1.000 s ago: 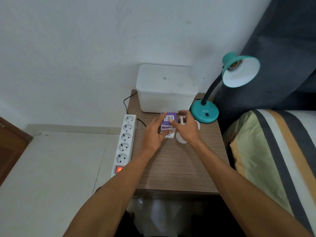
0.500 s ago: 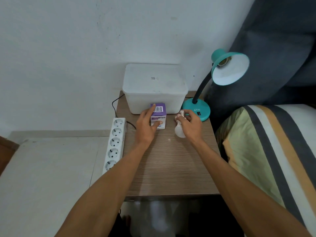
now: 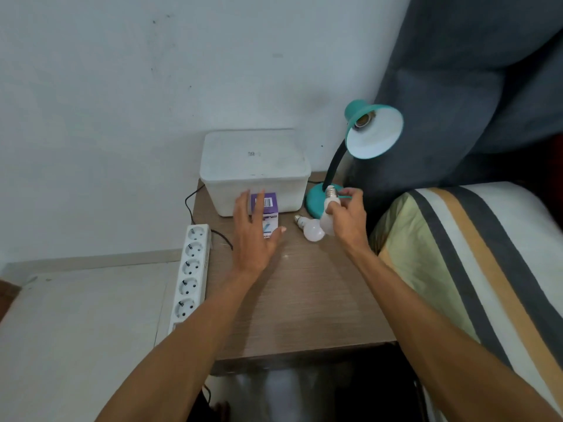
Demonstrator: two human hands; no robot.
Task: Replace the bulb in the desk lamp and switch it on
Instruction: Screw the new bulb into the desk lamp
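1. The right hand has a white bulb off the table, fingers wrapped around it, screw base up, just in front of the teal lamp.
2. Left hand is spread wide, gripping nothing — hovering at the purple box.
3. A second bulb lies on the table — lamp socket bare.
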